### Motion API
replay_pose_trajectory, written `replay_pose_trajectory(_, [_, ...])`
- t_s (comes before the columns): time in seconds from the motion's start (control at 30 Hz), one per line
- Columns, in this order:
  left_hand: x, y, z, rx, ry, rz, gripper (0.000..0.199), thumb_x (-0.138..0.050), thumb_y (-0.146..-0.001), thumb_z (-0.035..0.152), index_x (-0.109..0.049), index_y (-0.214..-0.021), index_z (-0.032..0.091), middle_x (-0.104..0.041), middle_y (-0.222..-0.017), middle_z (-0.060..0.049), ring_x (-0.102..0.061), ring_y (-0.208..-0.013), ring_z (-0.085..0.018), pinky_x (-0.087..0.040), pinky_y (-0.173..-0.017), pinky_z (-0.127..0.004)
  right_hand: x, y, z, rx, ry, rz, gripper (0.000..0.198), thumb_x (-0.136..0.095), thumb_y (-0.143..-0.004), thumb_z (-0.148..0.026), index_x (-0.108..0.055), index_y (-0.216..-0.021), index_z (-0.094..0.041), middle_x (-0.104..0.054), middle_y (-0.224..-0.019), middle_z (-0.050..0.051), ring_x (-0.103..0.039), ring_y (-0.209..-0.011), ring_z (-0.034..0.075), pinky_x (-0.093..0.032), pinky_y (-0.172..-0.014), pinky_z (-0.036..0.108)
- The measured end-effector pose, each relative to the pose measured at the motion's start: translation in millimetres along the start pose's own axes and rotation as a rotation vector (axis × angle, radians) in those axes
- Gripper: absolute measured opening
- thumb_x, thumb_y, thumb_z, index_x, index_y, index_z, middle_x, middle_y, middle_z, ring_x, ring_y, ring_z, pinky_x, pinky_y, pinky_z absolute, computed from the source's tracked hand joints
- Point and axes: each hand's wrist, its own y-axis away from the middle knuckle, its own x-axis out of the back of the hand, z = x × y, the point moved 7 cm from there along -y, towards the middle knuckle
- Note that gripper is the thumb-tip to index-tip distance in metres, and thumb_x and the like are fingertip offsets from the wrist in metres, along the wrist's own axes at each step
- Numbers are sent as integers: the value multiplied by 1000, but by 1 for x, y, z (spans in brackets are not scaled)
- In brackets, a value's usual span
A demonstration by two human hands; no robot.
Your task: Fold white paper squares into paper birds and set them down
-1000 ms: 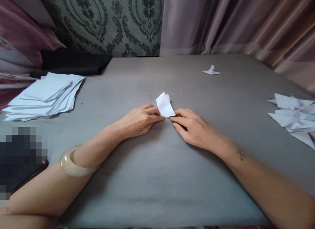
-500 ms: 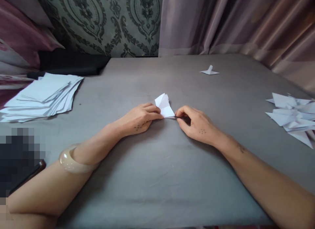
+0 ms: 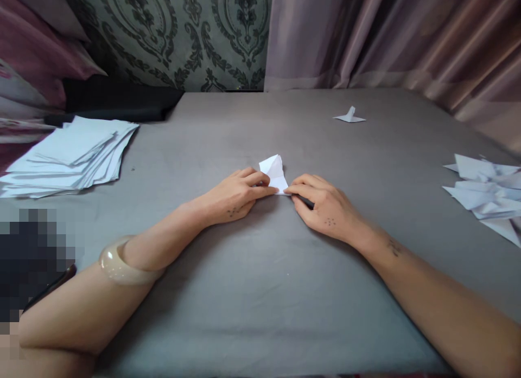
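Note:
A small piece of folded white paper (image 3: 277,171) lies on the grey cloth in front of me, creased and partly raised at its far end. My left hand (image 3: 244,193) is closed on its left side, the index finger pressing along the near edge. At the near right corner, my right hand (image 3: 321,204) grips the paper between thumb and fingers, and its index fingertip lies on top. The two hands' fingertips are almost touching. Parts of the paper under the fingers are hidden.
A stack of white paper sheets (image 3: 73,155) lies at the left, in front of a dark folded cloth (image 3: 122,101). One folded paper figure (image 3: 350,116) stands at the back right. Several more folded paper shapes (image 3: 488,188) are piled at the right edge. Curtains (image 3: 366,36) hang behind.
The fingertips have come closer together on the near edge of the paper. My right index finger has moved left onto the corner, and my left fingers have slid right.

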Motion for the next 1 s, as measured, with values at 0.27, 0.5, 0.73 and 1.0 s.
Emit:
replay_pose_trajectory(0.27, [1,0,2,-1,-19,-10,44,-36,-95,12,-59,-129,25,-60,-114,-11,-51,-99,-22,-44,-91,-37,2,0,0,6,-28,10,24,-49,-88,-13,-69,-96,-23,-67,-99,4,-60,-89,19,-46,-79,32])
replay_pose_trajectory(0.5, [-2,0,0,27,0,-23,45,-36,-93,11,-56,-132,21,-59,-119,-12,-51,-101,-23,-43,-92,-38,0,-2,2,-37,-12,12,17,-52,-90,-19,-67,-97,-22,-67,-98,4,-59,-88,19,-45,-78,31])
replay_pose_trajectory(0.73, [0,-1,0,9,10,-13,44,-36,-94,10,-58,-131,22,-60,-115,-12,-51,-100,-22,-43,-91,-37,-2,-4,-9,72,211,-42,27,-40,-96,-16,-67,-93,-18,-66,-95,8,-57,-85,19,-43,-76,32])
replay_pose_trajectory(1.0, [-4,1,-1,12,-56,-27,45,-37,-95,12,-57,-133,25,-58,-115,-11,-50,-96,-21,-44,-89,-37,4,2,-10,105,122,-21,26,-46,-89,-7,-67,-99,-18,-67,-104,7,-58,-92,21,-48,-77,33])
